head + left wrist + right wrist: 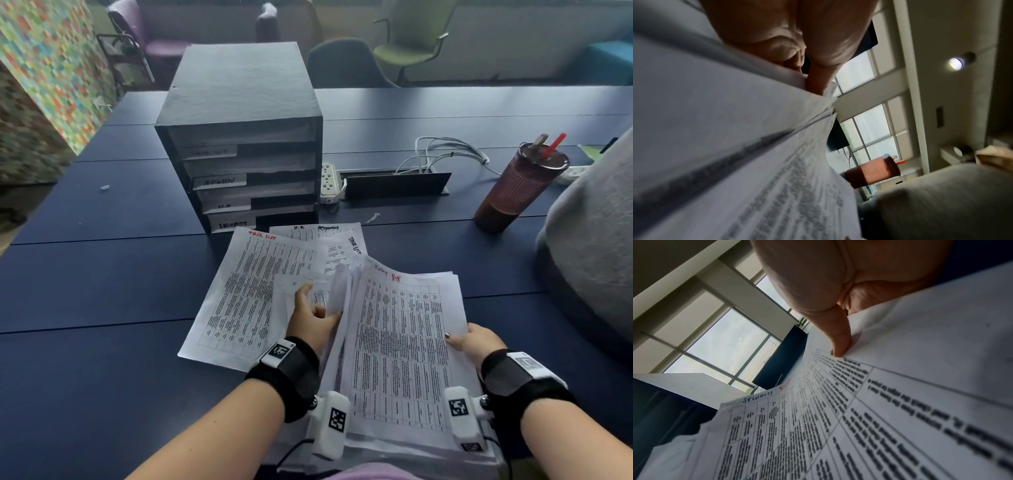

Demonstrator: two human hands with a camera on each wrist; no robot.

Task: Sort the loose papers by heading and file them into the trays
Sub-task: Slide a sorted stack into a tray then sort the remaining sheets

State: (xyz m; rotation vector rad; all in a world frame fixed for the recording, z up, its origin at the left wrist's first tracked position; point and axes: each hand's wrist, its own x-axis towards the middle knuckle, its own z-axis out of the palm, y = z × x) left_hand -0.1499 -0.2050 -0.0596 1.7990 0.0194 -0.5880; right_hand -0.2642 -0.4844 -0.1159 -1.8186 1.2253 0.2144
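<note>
The right hand (479, 344) pinches the Security-headed stack (404, 346) at its edge; the left hand (310, 320) fingers part sheets. Best peel one sheet, read its heading, then lay it on the matching worktop pile.

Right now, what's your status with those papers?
Left hand leafing through the stack, right hand pinching its edge. Top sheet reads Security. Trays ahead, loose sheets lying between.

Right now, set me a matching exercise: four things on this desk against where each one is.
Things:
1. Tumbler
2. Power strip
3. Task List sheet
4. Security sheet

Places:
A. flat on the desk, left of the held stack
B. top of the stack in both hands
C. far right, straws in its lid
D. just right of the file trays

Pairs: 1-C, 2-D, 3-A, 4-B
</note>
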